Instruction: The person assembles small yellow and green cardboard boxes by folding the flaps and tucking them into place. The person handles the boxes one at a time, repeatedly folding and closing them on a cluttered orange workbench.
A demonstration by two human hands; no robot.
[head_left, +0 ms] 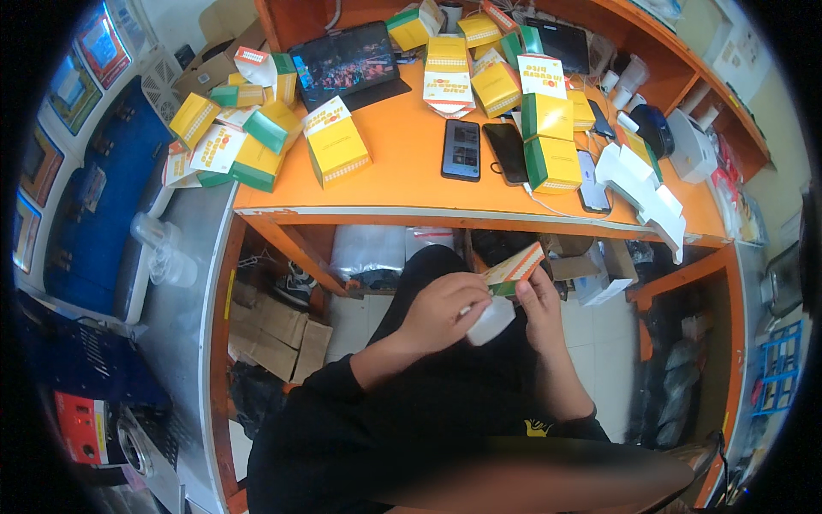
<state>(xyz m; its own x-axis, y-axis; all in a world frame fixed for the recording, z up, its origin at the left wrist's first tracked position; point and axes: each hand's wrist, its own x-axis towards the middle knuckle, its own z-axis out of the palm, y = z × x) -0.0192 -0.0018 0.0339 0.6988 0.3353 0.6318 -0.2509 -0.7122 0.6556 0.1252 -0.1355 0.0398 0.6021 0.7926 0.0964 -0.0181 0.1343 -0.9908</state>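
Above my lap, in front of the orange desk, I hold a partly folded paper food box (512, 267) with orange, white and green panels and a white inner flap (491, 323). My left hand (447, 313) grips its left side, fingers bent over the white flap. On the other side my right hand (539, 308) has the printed panel between thumb and fingers. The box is tilted, and some of its folds are hidden by my fingers. Nearest on the desk stands a folded yellow and white box (338, 150).
More folded boxes are heaped at the desk's left (235, 141) and stacked right of centre (550, 141). A tablet (345, 64) plays video. Several phones (461, 149) lie near the front edge. An unfolded white carton blank (638, 190) overhangs the edge at right. Plastic cups (163, 248) sit on the metal counter.
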